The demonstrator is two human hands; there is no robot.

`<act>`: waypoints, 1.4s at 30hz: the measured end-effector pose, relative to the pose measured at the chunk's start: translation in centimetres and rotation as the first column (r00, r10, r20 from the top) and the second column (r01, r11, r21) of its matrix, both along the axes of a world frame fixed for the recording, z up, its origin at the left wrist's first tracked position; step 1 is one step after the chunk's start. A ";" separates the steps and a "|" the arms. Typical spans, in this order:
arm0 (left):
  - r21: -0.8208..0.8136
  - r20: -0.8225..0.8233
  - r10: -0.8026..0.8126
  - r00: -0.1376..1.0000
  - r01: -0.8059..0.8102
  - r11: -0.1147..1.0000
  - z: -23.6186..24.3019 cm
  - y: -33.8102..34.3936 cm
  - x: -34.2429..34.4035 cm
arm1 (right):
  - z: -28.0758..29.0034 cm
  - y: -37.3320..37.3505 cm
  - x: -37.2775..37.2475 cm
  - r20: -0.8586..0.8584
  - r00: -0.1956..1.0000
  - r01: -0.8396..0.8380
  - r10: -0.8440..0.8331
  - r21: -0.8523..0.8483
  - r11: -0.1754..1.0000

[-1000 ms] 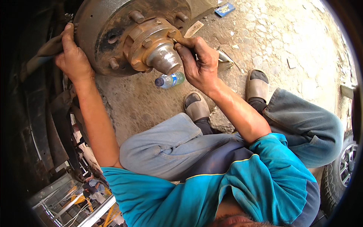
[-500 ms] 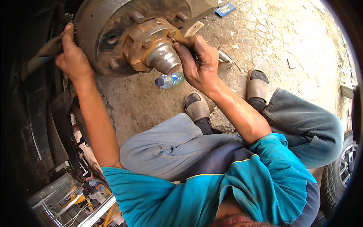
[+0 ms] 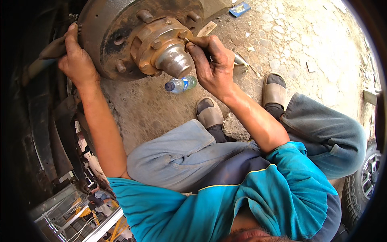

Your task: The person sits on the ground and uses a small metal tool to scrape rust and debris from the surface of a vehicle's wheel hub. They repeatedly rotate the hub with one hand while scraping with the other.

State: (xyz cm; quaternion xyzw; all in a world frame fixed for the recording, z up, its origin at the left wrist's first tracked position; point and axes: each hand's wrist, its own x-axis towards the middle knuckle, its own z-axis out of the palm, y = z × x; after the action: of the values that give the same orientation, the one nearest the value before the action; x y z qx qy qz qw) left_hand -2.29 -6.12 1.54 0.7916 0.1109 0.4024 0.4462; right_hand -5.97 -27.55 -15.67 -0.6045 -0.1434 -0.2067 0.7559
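Observation:
A rusty wheel hub [image 3: 147, 50] with bolt heads and a shiny domed metal end [image 3: 175, 61] stands out from a brown brake drum [image 3: 94, 40] at the upper left. My right hand [image 3: 215, 66] is closed in a pinch against the hub's right side, beside a bolt head [image 3: 183, 34]. A thin small thing shows at its fingertips, too small to name. My left hand [image 3: 78, 62] is at the drum's back edge, thumb pointing up along it. Its other fingers are mostly hidden in shadow, so their grip cannot be made out.
A plastic bottle [image 3: 181, 84] lies on the ground below the hub. Behind it are a blue flat box [image 3: 240, 9] and a piece of wood [image 3: 207, 29]. Dark vehicle parts [image 3: 44, 121] fill the left side. A tyre [image 3: 356, 193] lies at the lower right.
The drum and hub have shifted very slightly up and left in the picture. Both hands keep almost the same places, with the right still pinching beside the bolt head.

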 end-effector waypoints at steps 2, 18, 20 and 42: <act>0.044 0.009 -0.011 1.000 0.010 0.999 0.2 0.1 0.1 | -0.1 0.1 0.3 0.027 0.999 0.019 -0.018 -0.008 1.000; -0.030 0.022 0.022 1.000 -0.021 0.999 0.2 -0.5 0.3 | -0.2 0.1 0.5 0.045 0.999 0.011 -0.012 0.014 1.000; -0.015 0.020 0.022 1.000 -0.022 1.000 0.1 -0.4 0.1 | -0.1 -0.1 0.4 0.046 0.999 0.003 -0.003 -0.001 1.000; 0.013 0.027 0.007 1.000 -0.007 1.000 -0.4 -0.2 0.0 | -1.0 0.0 0.4 0.055 0.998 0.028 -0.027 -0.025 0.999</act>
State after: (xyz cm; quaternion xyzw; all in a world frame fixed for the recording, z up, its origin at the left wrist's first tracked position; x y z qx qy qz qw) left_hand -2.32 -6.30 1.10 0.7887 0.1050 0.4155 0.4408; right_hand -5.61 -27.54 -16.69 -0.6104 -0.1583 -0.2315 0.7408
